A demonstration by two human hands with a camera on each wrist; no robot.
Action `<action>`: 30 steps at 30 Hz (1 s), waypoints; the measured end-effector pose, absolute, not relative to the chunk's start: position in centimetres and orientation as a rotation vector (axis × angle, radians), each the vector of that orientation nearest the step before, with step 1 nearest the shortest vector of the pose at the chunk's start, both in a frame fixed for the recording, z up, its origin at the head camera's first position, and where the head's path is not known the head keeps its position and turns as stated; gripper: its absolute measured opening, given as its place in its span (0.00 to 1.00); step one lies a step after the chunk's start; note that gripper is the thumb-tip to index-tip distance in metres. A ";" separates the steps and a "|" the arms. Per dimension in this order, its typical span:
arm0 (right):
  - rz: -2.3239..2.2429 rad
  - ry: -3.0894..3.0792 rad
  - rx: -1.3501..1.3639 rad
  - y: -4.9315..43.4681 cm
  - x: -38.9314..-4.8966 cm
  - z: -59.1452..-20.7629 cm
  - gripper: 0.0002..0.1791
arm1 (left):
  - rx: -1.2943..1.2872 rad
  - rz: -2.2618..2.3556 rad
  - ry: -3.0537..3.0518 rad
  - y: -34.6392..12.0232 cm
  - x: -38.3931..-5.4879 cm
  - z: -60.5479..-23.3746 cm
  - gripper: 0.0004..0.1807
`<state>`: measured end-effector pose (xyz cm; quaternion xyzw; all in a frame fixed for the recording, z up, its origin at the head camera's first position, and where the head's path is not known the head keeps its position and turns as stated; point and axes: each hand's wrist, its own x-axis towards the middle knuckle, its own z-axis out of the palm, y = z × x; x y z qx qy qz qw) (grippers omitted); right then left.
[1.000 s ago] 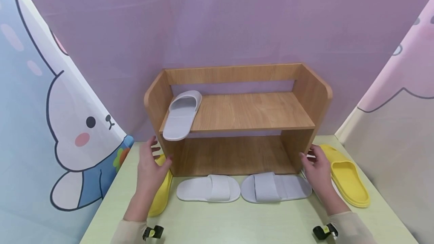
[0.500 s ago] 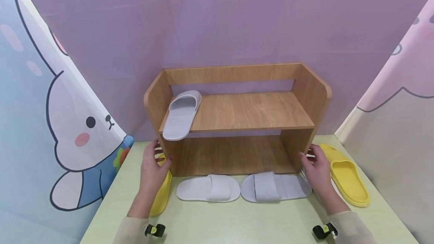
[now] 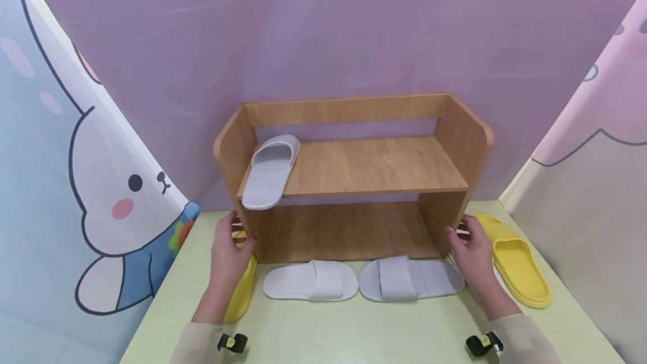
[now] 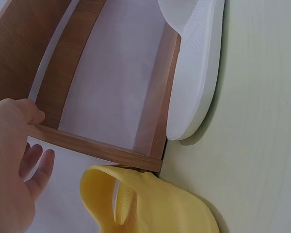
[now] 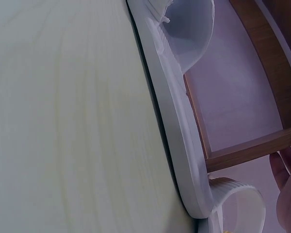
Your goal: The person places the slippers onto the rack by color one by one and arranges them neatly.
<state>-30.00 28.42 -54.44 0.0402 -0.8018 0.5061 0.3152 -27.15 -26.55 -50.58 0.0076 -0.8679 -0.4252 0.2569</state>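
Note:
A small two-tier wooden shoe rack stands against the purple backdrop. My left hand holds its left side panel, thumb on the front edge and fingers outside, as the left wrist view also shows. On the other side, my right hand grips the right panel in the same way; the right wrist view catches only part of it. One light grey slipper lies on the upper shelf at the left, toe to the back. In front of the rack lie a white slipper and a grey slipper, sideways.
Outside the left panel is a yellow slipper, partly hidden by my hand. Another yellow slipper lies right of the rack, and a white slipper sits close beside the right panel. All rest on a pale green table.
My left hand has moved slightly right, and its fingers have closed in on the left panel. The right hand keeps its hold. The rack and slippers look practically unmoved.

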 end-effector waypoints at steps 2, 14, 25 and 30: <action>1.330 -2.109 0.109 28.4 -30.0 -54.4 0.23 | 0.012 -1.156 -2.346 -26.6 -27.2 -50.7 0.42; 1.323 -2.083 0.146 28.4 -30.0 -54.2 0.21 | 0.020 -1.185 -2.347 -26.5 -27.1 -51.2 0.38; 1.313 -2.110 0.124 28.5 -30.0 -54.4 0.22 | 0.039 -1.181 -2.361 -26.4 -27.2 -51.3 0.33; 1.322 -2.122 0.121 28.3 -29.9 -54.1 0.22 | 0.052 -1.178 -2.353 -26.4 -27.2 -51.4 0.32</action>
